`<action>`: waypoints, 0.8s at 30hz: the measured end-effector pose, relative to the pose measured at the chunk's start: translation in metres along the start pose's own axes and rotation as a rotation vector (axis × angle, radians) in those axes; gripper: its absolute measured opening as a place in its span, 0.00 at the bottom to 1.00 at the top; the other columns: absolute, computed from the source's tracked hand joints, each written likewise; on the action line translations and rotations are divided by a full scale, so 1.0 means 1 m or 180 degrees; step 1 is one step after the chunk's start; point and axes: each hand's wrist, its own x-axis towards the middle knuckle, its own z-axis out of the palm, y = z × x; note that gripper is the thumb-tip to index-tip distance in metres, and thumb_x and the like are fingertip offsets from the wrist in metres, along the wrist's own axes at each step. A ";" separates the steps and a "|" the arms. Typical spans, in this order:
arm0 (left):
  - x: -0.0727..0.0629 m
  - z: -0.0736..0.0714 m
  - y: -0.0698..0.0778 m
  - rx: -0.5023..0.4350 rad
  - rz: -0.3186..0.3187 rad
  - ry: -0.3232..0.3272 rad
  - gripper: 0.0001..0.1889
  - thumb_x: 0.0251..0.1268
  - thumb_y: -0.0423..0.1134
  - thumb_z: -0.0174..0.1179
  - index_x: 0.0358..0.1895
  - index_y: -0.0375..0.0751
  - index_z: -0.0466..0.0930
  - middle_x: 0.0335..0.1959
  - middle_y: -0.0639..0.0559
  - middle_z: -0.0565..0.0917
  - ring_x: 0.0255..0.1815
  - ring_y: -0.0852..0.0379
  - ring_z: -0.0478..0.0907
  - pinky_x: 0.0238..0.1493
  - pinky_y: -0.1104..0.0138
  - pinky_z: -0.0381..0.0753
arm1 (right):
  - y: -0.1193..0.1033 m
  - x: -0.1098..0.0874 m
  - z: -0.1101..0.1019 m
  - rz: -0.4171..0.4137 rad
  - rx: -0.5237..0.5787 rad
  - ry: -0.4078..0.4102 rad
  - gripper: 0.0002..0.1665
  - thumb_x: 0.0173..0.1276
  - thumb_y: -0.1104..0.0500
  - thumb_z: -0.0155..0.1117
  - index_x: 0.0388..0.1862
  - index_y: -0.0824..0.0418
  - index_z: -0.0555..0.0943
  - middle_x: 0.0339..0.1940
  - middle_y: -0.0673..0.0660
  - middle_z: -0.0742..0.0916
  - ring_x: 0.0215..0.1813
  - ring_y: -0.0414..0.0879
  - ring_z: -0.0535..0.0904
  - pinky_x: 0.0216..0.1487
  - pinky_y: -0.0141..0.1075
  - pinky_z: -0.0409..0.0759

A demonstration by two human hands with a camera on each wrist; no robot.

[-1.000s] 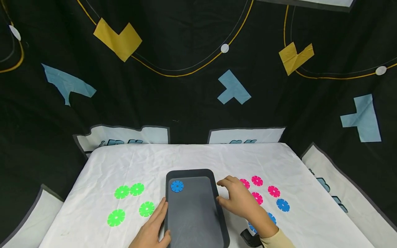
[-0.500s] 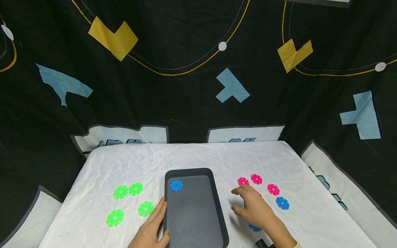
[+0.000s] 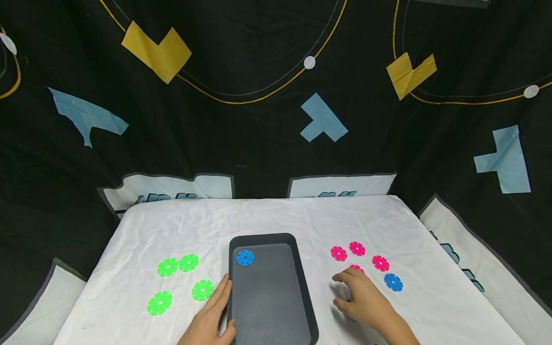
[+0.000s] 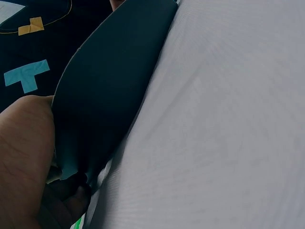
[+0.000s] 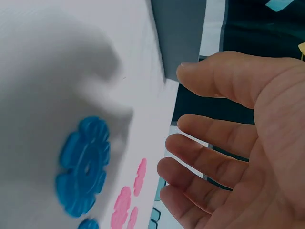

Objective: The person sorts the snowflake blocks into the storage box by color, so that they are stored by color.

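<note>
A dark grey tray lies on the white cloth, with one blue notched disc inside its far left corner. My left hand rests against the tray's left side, fingers fairly straight; the left wrist view shows the tray's dark outer wall beside the hand. To the right of the tray, my right hand hovers over the cloth with fingers spread and nothing in them. Close to it in the right wrist view lies another blue notched disc, mostly hidden beneath the hand in the head view.
Several pink discs lie beyond the right hand, one partly covered by it. A blue disc sits to its right. Several green discs are spread left of the tray. A black curtain hangs behind the table.
My right hand has moved from the tray's right rim rightward over the discs, uncovering a pink one and covering blue ones. My left hand stays at the tray's side.
</note>
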 end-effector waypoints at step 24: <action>-0.001 -0.001 0.003 -0.0061 -0.0066 -0.0023 0.45 0.44 0.33 0.68 0.71 0.29 0.62 0.76 0.45 0.58 0.71 0.53 0.60 0.56 0.58 0.76 | 0.025 -0.020 0.000 0.0779 -0.0062 -0.0846 0.29 0.39 0.57 0.81 0.45 0.52 0.85 0.45 0.49 0.81 0.47 0.50 0.73 0.41 0.50 0.83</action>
